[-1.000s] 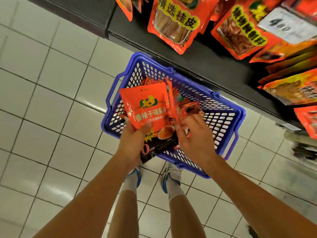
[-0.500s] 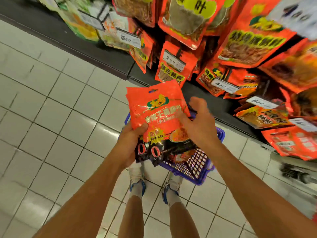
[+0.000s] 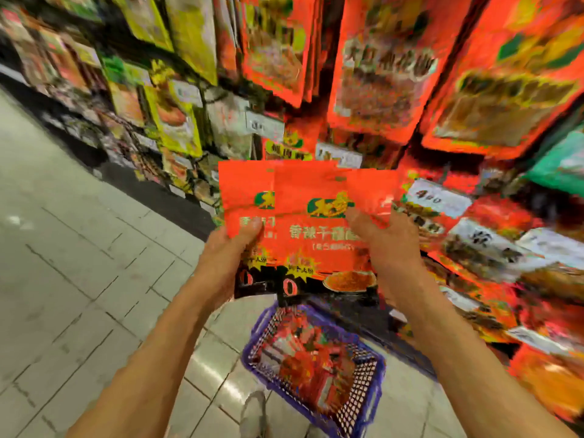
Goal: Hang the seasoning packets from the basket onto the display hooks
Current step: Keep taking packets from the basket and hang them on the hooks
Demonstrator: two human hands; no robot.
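Two hands hold a fanned stack of flat, glossy red seasoning packets point(image 3: 311, 222) upright at chest height in front of the display. The left hand point(image 3: 227, 257) grips the stack's lower left edge, thumb curled over the front face; the right hand point(image 3: 384, 245) pinches the right edge, thumb on the printed film. Each packet is a rectangular plastic pouch with a green logo and a black lower band. Below, on the pale tiled floor point(image 3: 79, 248), stands a blue plastic lattice basket point(image 3: 374, 384) containing more red packets. Hanging pouches point(image 3: 376, 74), red and yellow, crowd the rack behind; motion blur obscures the hooks.
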